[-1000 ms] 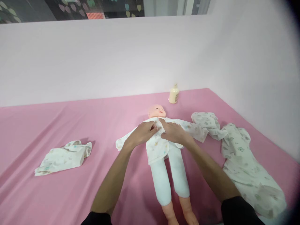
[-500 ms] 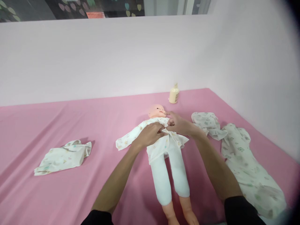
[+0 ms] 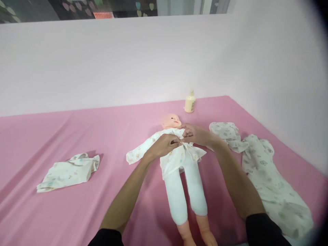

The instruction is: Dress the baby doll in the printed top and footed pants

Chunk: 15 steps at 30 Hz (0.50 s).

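Note:
A baby doll (image 3: pixel 172 121) lies face up on a pink sheet, its head toward the wall and its feet toward me. It wears a white printed baby shirt (image 3: pixel 169 164), one sleeve stretched out to the left. My left hand (image 3: pixel 164 145) is closed on the shirt front at the chest, fingertips pinching the cloth. Right beside it, my right hand (image 3: pixel 196 134) pinches the same front edge with thumb and finger. The fingertips of both hands almost meet, and exactly what lies between them is partly hidden.
A cream pump bottle (image 3: pixel 190 103) stands behind the doll near the white wall (image 3: pixel 115 65). Folded printed clothing (image 3: pixel 70 171) rests on the pink sheet (image 3: pixel 107 123) at left. At right lie a crumpled printed cloth (image 3: pixel 225 131) and a long printed garment (image 3: pixel 271 181).
My right hand's fingers have drawn in from near the doll's chin to the shirt front. My left hand stays almost in place, and the doll has not moved.

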Each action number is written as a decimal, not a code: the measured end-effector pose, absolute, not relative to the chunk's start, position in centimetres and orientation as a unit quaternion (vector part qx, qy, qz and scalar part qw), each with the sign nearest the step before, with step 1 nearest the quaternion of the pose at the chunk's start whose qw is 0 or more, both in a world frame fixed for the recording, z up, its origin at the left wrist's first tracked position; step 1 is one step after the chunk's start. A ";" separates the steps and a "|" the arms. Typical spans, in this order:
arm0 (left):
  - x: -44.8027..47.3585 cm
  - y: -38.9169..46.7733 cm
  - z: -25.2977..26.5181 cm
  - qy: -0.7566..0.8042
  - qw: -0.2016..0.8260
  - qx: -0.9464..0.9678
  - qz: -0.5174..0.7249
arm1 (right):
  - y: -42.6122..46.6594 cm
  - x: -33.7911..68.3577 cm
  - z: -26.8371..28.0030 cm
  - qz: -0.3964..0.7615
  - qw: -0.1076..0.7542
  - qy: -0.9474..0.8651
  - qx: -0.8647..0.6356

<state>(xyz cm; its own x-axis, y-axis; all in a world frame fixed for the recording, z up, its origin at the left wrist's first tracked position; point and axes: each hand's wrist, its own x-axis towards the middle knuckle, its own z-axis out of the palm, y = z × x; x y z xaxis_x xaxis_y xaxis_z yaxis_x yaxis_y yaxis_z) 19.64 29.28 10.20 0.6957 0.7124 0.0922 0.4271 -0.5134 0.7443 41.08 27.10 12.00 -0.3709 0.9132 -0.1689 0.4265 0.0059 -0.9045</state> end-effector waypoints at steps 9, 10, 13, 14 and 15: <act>19.3 29.5 10.2 0.339 0.410 0.820 0.209 | 26.2 42.1 13.3 0.423 0.187 -0.688 -0.559; 19.3 29.6 10.2 0.341 0.409 0.821 0.207 | 25.9 41.8 13.4 0.390 0.175 -0.699 -0.574; 19.2 29.6 10.2 0.352 0.399 0.822 0.203 | 25.3 40.4 13.0 0.269 0.150 -0.733 -0.607; 19.1 29.7 10.1 0.355 0.394 0.823 0.203 | 25.3 39.9 12.7 0.237 0.145 -0.742 -0.610; 19.1 29.7 10.1 0.357 0.388 0.825 0.202 | 25.4 39.4 12.4 0.213 0.138 -0.749 -0.612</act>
